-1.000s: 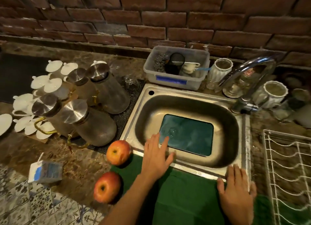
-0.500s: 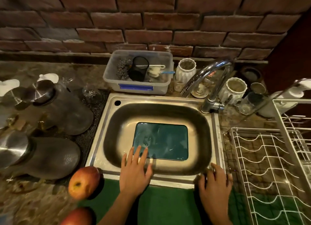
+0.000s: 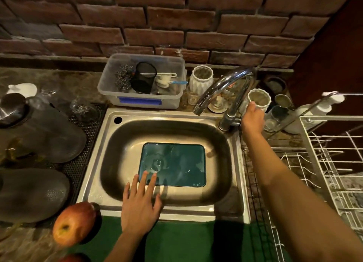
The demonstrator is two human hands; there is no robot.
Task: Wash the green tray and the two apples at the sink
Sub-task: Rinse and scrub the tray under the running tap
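So the green tray [image 3: 172,164] lies flat in the bottom of the sink [image 3: 238,163], wet already, probably slick and light but stiff; I'd grab a long edge. Left hand [image 3: 140,208] hovers at its near edge, fingers [image 3: 144,178] straight, holding nothing. Right hand [image 3: 252,117] is at the tap [image 3: 225,91] handle; can't tell its grip. One apple [image 3: 73,223] waits on the surface.

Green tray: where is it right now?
In the head view the green tray lies flat on the sink floor, centre frame, with the left hand fingertips at its near-left corner.
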